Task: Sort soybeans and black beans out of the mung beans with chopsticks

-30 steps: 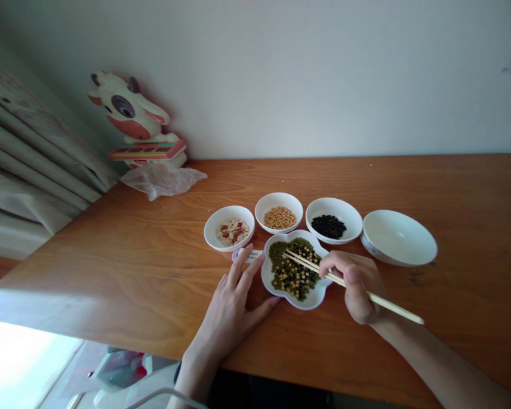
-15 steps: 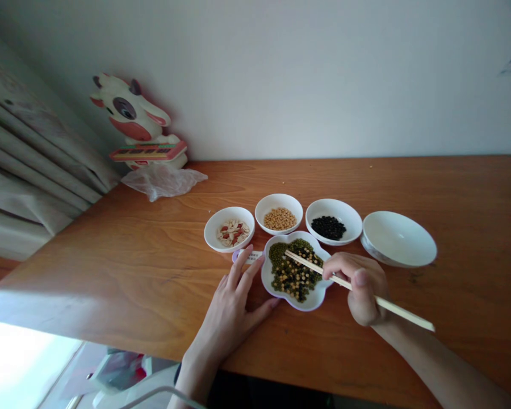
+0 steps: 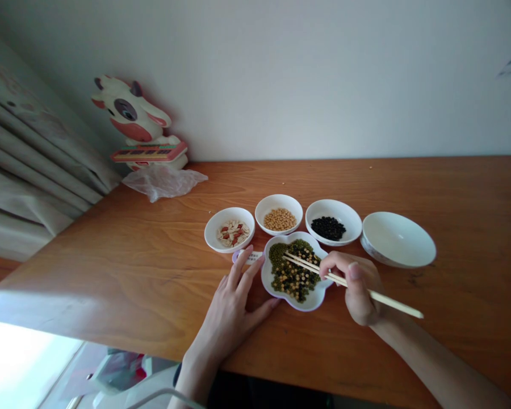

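My right hand [image 3: 357, 287] grips a pair of wooden chopsticks [image 3: 392, 302], whose tips reach into the mixed beans in a white flower-shaped dish [image 3: 309, 304]. Green, black and yellow beans [image 3: 296, 275] lie mixed there. Whether the tips pinch a bean is too small to tell. With fingers spread, my left hand [image 3: 232, 307] rests at the dish's left side, by its labelled handle [image 3: 252, 257]. Behind the dish stand white bowls: one with pale and reddish seeds [image 3: 233, 233], one with yellow beans [image 3: 280, 219], one with black beans [image 3: 328, 228].
An empty white bowl [image 3: 398, 241] stands at the right end of the row. At the back left, a cow-shaped toy keyboard [image 3: 140, 128] leans by the wall with a clear plastic bag [image 3: 164, 182] before it. A curtain [image 3: 29, 165] hangs at the left of the wooden table [image 3: 123, 272].
My right hand and the chopsticks have shifted slightly left, and the chopstick tips sit a touch lower in the dish. The left hand has stayed in place.
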Action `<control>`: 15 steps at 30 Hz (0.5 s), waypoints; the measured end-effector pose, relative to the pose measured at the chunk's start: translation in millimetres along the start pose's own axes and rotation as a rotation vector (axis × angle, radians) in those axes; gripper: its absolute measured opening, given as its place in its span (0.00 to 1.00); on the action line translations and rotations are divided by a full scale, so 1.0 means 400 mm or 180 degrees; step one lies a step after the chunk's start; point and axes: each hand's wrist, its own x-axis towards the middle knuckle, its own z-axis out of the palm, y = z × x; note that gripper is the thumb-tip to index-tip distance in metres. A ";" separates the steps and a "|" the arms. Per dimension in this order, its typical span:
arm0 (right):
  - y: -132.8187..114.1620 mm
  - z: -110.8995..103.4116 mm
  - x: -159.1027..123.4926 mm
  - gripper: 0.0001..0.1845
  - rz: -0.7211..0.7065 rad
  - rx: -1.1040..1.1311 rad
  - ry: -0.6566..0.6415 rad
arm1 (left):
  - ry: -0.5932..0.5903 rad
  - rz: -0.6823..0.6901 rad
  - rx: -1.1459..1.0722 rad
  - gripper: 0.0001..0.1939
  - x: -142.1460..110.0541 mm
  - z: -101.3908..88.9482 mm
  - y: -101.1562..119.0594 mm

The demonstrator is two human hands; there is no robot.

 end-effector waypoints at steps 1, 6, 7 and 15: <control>0.000 0.000 -0.001 0.34 0.0009 0.0011 -0.0002 | 0.0013 0.0012 0.0000 0.42 0.000 0.000 0.000; 0.004 0.001 -0.004 0.33 0.0039 0.0102 -0.0015 | 0.0016 0.0027 -0.0012 0.42 0.000 -0.002 0.002; 0.005 0.001 -0.005 0.32 0.0041 0.0104 -0.0020 | 0.0005 0.0020 -0.0013 0.42 0.000 -0.003 0.003; 0.013 0.005 -0.006 0.32 -0.0019 0.0082 0.0071 | 0.0040 0.0051 0.0007 0.42 0.000 -0.002 0.003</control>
